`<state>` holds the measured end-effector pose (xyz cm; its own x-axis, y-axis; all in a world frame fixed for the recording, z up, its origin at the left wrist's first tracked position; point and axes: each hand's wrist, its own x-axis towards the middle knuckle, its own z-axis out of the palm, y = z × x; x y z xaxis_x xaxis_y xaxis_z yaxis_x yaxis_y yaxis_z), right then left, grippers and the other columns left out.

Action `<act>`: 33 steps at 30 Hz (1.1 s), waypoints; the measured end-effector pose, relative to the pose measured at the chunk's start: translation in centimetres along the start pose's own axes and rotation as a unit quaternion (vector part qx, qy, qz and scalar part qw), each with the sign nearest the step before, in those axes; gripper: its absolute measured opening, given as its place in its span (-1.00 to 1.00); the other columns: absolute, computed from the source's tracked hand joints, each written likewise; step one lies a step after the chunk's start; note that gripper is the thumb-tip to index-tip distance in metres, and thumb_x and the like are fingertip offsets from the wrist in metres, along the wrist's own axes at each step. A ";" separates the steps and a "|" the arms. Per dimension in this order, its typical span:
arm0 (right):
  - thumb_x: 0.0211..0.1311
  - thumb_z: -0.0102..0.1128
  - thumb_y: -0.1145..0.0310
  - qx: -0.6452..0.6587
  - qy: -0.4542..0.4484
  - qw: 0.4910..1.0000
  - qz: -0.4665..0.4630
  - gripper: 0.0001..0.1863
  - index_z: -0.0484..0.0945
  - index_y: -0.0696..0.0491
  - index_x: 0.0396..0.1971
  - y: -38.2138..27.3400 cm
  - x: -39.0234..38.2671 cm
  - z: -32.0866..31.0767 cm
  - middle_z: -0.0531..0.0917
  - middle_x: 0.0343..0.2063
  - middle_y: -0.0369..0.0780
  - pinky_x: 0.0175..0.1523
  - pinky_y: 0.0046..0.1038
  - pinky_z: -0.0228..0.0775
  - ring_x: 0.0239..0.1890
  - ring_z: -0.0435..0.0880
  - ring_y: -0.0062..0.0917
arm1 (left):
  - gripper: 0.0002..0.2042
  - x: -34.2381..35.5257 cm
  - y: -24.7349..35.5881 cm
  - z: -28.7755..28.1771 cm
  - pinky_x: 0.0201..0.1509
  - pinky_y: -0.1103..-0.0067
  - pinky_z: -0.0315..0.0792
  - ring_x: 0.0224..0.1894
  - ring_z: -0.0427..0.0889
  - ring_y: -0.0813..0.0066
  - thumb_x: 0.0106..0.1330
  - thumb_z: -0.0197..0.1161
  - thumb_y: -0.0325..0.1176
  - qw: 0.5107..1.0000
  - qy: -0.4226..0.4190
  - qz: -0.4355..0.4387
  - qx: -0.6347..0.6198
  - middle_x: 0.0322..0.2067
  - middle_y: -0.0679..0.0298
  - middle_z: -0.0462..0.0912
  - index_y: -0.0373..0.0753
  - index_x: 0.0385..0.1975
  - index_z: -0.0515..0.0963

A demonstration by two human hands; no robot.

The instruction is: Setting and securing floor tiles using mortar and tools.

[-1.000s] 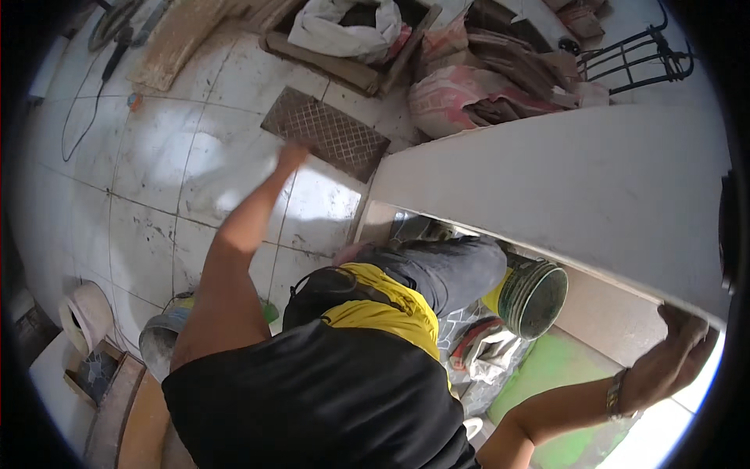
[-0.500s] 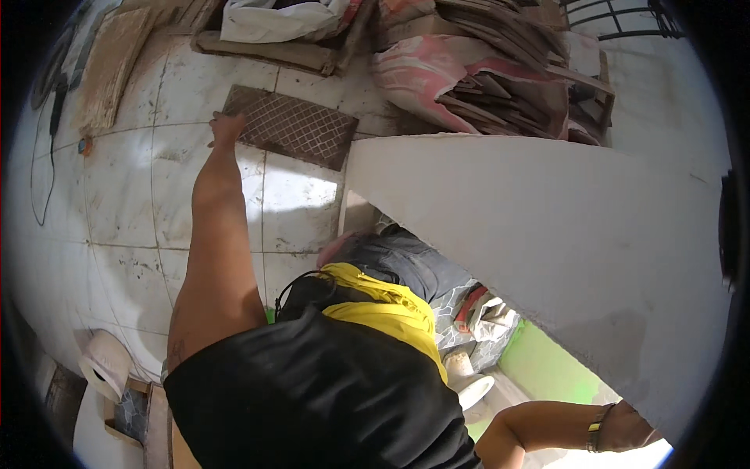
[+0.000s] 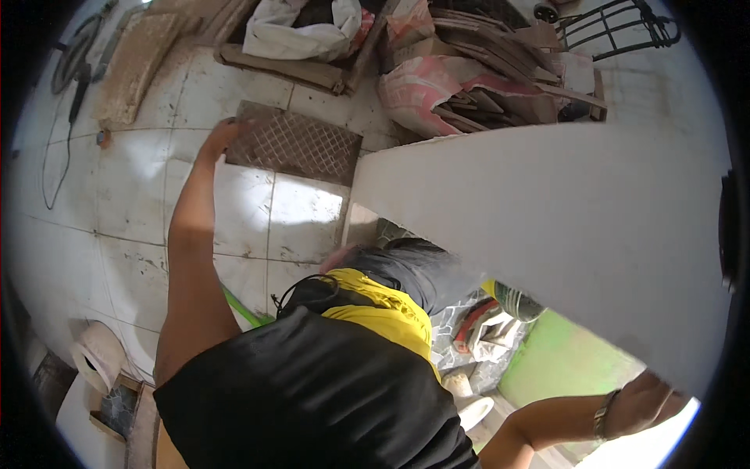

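Note:
My left hand point(image 3: 225, 137) is stretched out at the left end of a brown floor tile point(image 3: 301, 143) with a pale grid pattern, its fingers bent over the tile's edge. The tile lies on the white tiled floor; part of its edge is hidden under the hand. Down at the lower right, my right hand point(image 3: 644, 408), a band on its wrist, is closed against the slanting edge of a white wall point(image 3: 539, 203). Some of its fingertips are hard to make out.
A pink-and-white sack point(image 3: 422, 98) of broken brown pieces sits beyond the wall, beside a black metal rack point(image 3: 613, 31). Wooden boards point(image 3: 141, 70) and a cable point(image 3: 69, 148) lie far left. Below the wall are a cloth bundle point(image 3: 492, 332) and a green surface point(image 3: 558, 363).
The view has shifted, so the floor and tile appear slightly lower. My left hand has moved down along the tile's end, its fingers less spread. My right hand shows more fully at the wall edge.

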<state>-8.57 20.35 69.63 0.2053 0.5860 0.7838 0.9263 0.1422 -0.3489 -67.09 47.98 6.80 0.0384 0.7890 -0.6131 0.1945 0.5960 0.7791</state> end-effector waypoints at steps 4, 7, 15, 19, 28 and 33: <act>0.47 0.23 0.38 -0.013 -0.118 0.993 -0.021 -0.78 0.64 0.27 -0.16 -2.4 -0.7 4.6 0.72 -0.32 -0.12 -0.17 -0.47 0.64 -0.33 0.72 -0.50 | -0.46 -5.4 8.0 3.9 0.07 0.31 0.52 0.00 0.67 0.26 0.33 0.41 -0.05 0.987 -0.080 0.002 0.139 -0.06 0.11 0.74 -0.36 0.15 0.61; 0.50 0.24 0.30 -0.022 -0.169 0.985 -0.017 -0.73 0.65 0.25 -0.12 -4.0 -0.4 6.3 0.74 -0.33 -0.15 -0.19 -0.44 0.64 -0.31 0.75 -0.53 | -0.53 -8.8 12.8 6.5 -0.06 0.34 0.54 -0.16 0.71 0.22 0.28 0.42 -0.12 0.962 -0.062 0.121 0.236 -0.19 0.11 0.79 -0.35 0.06 0.67; 0.31 0.38 0.10 -0.045 0.001 0.987 -0.152 -0.56 0.69 0.27 -0.20 -5.1 -1.9 9.9 0.75 -0.35 0.04 -0.20 -0.23 0.67 -0.32 0.78 -0.21 | -0.60 -25.3 29.2 8.7 0.09 0.12 0.52 0.04 0.65 -0.23 0.22 0.36 -0.17 0.686 -0.030 0.252 0.682 -0.06 -0.25 0.67 -0.41 -0.11 0.67; 0.08 0.52 -0.04 0.053 -0.111 0.992 -0.041 -0.52 0.80 0.13 -0.32 -5.2 -1.3 9.7 0.79 -0.26 0.00 -0.03 -0.26 0.67 -0.16 0.81 -0.22 | -0.69 -37.1 35.0 13.1 -0.04 0.12 0.53 -0.15 0.68 -0.22 0.07 0.45 -0.30 0.556 -0.132 0.258 0.779 -0.31 -0.24 0.68 -0.38 -0.25 0.69; 0.10 0.46 -0.01 0.136 -0.117 0.984 -0.009 -0.60 0.81 0.07 -0.41 -5.3 -0.6 8.0 0.77 -0.39 -0.01 -0.06 -0.23 0.61 -0.19 0.79 -0.26 | -0.69 -47.8 38.9 21.0 -0.11 0.24 0.49 -0.25 0.63 -0.13 0.07 0.48 -0.31 0.587 -0.219 0.338 0.703 -0.40 -0.12 0.67 -0.39 -0.26 0.68; 0.08 0.35 0.21 0.161 0.027 0.985 0.049 -0.74 0.72 0.12 -0.55 -6.0 -6.1 1.1 0.72 -0.47 0.05 -0.20 -0.22 0.57 -0.38 0.77 -0.30 | -0.62 -51.4 38.2 22.1 0.10 0.28 0.36 -0.09 0.49 0.03 0.23 0.48 -0.22 0.580 -0.213 0.460 0.637 -0.20 -0.04 0.63 -0.37 -0.09 0.66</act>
<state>-15.78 16.82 66.38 0.3137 0.5673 0.7614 0.7544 0.3380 -0.5626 -39.99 26.90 65.22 0.8870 0.4156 -0.2013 0.4560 -0.8571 0.2396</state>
